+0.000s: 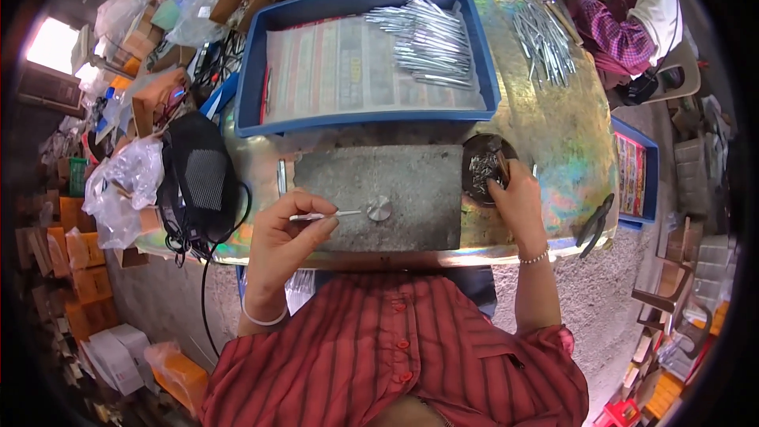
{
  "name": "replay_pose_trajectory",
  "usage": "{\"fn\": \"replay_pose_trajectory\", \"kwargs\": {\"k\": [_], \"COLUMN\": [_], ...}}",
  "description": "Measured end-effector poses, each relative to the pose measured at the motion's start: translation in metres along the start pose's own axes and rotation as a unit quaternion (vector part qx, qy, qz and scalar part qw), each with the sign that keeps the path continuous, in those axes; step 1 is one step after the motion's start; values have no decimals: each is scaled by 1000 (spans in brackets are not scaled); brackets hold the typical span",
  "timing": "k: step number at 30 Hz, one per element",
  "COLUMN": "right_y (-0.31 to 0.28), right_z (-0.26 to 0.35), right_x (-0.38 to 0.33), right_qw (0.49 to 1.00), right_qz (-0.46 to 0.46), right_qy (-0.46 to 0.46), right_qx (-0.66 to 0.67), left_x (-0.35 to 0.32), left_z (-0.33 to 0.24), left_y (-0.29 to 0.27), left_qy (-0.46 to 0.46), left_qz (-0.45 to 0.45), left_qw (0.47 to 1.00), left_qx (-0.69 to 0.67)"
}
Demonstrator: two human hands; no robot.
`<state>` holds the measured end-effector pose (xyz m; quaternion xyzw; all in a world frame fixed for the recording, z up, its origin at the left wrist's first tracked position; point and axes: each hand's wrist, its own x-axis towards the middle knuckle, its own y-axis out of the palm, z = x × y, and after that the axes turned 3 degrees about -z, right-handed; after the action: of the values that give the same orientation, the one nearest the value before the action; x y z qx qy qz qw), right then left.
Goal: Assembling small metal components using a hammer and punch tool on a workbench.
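My left hand [294, 229] pinches a thin silver metal rod [326, 215] level between thumb and fingers. The rod's tip points right, close to a small round metal disc [379, 208] on a grey slab [427, 198]. At the slab's right, my right hand [515, 194] reaches into a dark round dish [477, 150] of small loose metal pieces [483, 168]. Its fingers are closed together at the dish's right side. A brown stick-like thing [502, 163] shows beside those fingers; whether they grip it or a small piece, I cannot make out.
Beyond the slab, a blue tray [368, 123] holds many slim metal rods [427, 39]. More rods [544, 41] lie at the far right, near a seated person [632, 32]. Black-handled pliers [595, 225] rest at the right edge; a black bag [198, 178] is at left.
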<state>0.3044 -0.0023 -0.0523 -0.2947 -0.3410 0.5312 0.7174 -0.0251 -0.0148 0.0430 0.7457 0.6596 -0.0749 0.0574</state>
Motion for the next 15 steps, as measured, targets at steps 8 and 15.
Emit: {"fn": "replay_pose_trajectory", "kwargs": {"k": [8,15], "right_y": [10,-1], "right_z": [1,3], "right_x": [5,8], "right_qw": [995,998], "right_qz": [58,46], "right_qy": [28,26], "right_qx": [-72,29], "left_x": [-16,-3], "left_z": [11,14], "left_y": [-4,2], "left_qy": [127,161], "left_qz": [-12,-5], "left_qw": [967,949], "left_qx": [221,271]}}
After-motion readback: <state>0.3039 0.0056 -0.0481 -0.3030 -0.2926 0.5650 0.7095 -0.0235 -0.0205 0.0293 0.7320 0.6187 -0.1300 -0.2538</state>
